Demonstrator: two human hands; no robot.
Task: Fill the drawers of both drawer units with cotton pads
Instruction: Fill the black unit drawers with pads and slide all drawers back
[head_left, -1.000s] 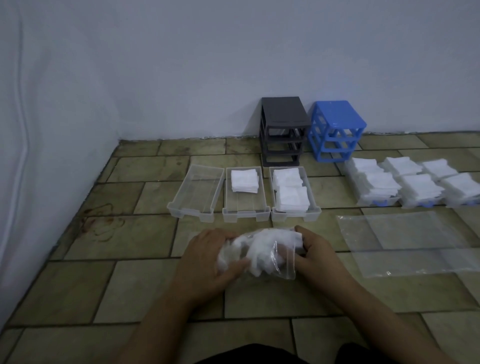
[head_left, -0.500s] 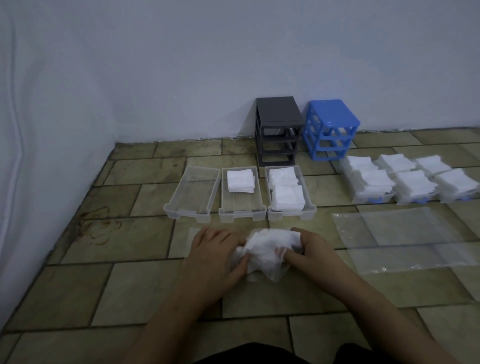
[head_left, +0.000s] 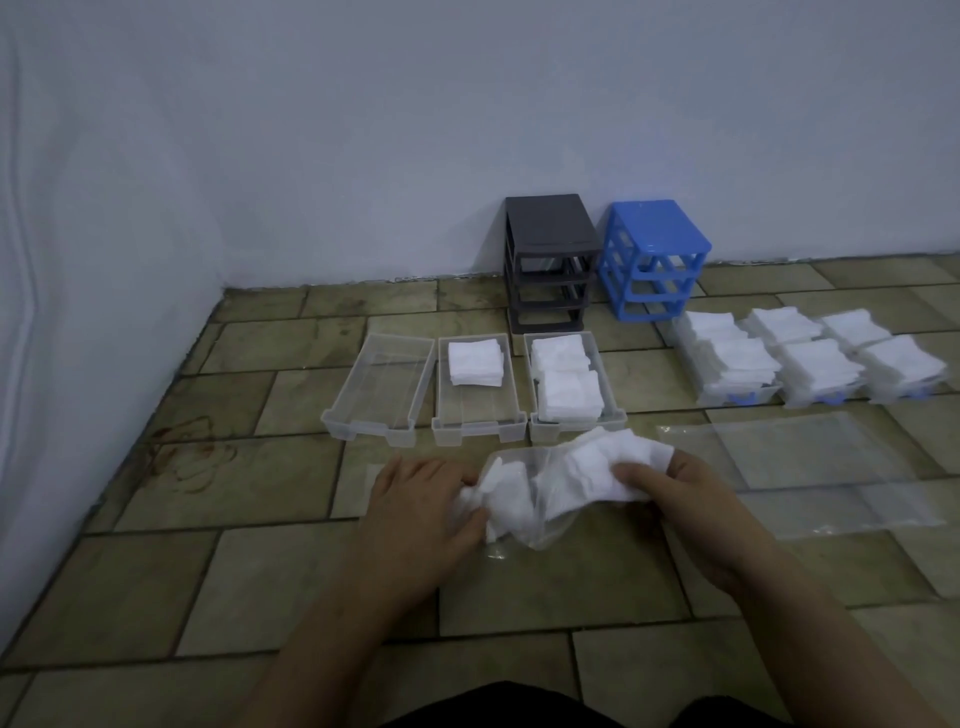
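Since a second ago my hands have pulled apart and stretched the bag wider. On the floor tiles, my left hand (head_left: 415, 506) pinches the clear bag (head_left: 524, 499) near its left end, while my right hand (head_left: 670, 493) is clamped on the cotton pads (head_left: 602, 462) emerging from it. I judge I'm emptying the bag; next, those pads go into the half-filled middle drawer (head_left: 475, 415).

tiled floor (head_left: 260, 582), pale wall (head_left: 363, 130)
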